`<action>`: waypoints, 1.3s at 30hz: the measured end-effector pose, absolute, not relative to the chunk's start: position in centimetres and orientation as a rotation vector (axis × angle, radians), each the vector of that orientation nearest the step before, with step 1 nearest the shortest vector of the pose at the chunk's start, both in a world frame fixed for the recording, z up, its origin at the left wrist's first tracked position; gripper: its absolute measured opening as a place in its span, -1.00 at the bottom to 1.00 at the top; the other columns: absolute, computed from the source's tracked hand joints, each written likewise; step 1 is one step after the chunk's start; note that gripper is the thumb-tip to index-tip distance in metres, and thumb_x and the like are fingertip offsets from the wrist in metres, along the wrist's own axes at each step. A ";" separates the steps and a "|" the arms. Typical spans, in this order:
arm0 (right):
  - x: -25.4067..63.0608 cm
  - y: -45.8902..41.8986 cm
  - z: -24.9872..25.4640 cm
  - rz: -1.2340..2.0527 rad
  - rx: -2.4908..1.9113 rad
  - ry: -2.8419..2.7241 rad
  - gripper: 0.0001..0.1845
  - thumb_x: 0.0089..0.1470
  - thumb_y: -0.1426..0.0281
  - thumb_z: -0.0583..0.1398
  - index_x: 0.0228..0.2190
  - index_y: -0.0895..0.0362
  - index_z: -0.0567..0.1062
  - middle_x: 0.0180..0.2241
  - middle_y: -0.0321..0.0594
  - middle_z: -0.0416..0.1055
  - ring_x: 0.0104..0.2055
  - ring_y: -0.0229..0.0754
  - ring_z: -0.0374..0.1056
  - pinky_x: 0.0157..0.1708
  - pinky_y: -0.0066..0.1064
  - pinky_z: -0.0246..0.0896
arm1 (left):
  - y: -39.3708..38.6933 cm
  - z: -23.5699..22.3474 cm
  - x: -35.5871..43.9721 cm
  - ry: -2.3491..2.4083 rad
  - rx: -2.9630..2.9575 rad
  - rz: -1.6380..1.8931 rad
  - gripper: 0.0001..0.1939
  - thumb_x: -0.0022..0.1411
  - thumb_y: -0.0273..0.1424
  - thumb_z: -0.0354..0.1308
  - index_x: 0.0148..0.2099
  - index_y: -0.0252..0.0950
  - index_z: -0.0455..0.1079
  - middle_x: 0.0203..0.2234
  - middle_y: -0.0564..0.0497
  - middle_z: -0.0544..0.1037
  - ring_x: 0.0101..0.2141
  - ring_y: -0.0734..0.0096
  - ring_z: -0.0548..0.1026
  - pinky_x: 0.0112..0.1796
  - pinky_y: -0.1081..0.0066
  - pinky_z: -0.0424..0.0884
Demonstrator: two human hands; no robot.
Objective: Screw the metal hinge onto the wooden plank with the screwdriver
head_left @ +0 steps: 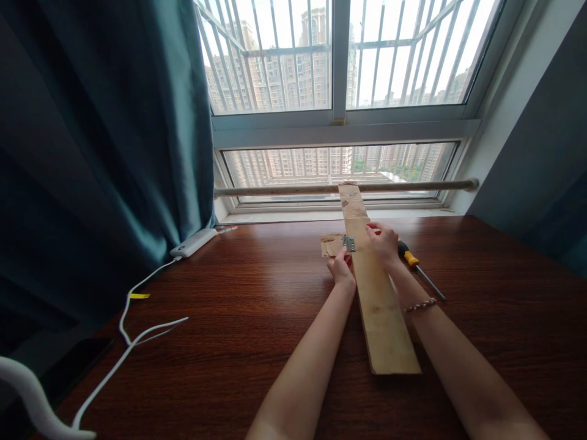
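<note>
A long pale wooden board point(380, 324) lies lengthwise on the table, its far end reaching to the rail by the window. Against its left side sits a short wooden piece point(331, 244) with a rough patch on top. A small metal hinge-like fitting point(349, 243) spans the joint between the two. My left hand point(342, 269) grips the short piece from the near side, thumb at the fitting's edge. Over the board's right edge, my right hand point(384, 243) has thumb and fingertips pinched together; whatever is between them is too small to make out.
To the right of my right hand lies a screwdriver point(424, 272) with a black and yellow handle. A white power strip point(195, 242) and its white cable point(126, 311) run along the left, beside a blue curtain point(183, 122). A horizontal rail point(413, 186) crosses the window.
</note>
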State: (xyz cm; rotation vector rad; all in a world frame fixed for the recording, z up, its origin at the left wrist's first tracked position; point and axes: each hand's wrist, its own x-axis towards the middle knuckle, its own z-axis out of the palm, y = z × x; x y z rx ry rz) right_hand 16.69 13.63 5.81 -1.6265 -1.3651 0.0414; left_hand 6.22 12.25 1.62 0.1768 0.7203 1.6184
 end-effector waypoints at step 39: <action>19.6 9.6 13.9 0.512 -1.031 -0.984 -0.69 -0.14 0.21 0.28 -0.45 0.20 0.42 -0.50 -0.19 0.49 -0.55 -0.15 0.45 -0.50 -0.27 0.49 | 12.7 1.1 6.3 0.707 0.196 1.613 -0.79 -0.08 -0.55 0.20 -0.30 -0.35 0.37 -0.47 -0.04 0.51 -0.42 0.35 0.53 -0.35 0.37 0.47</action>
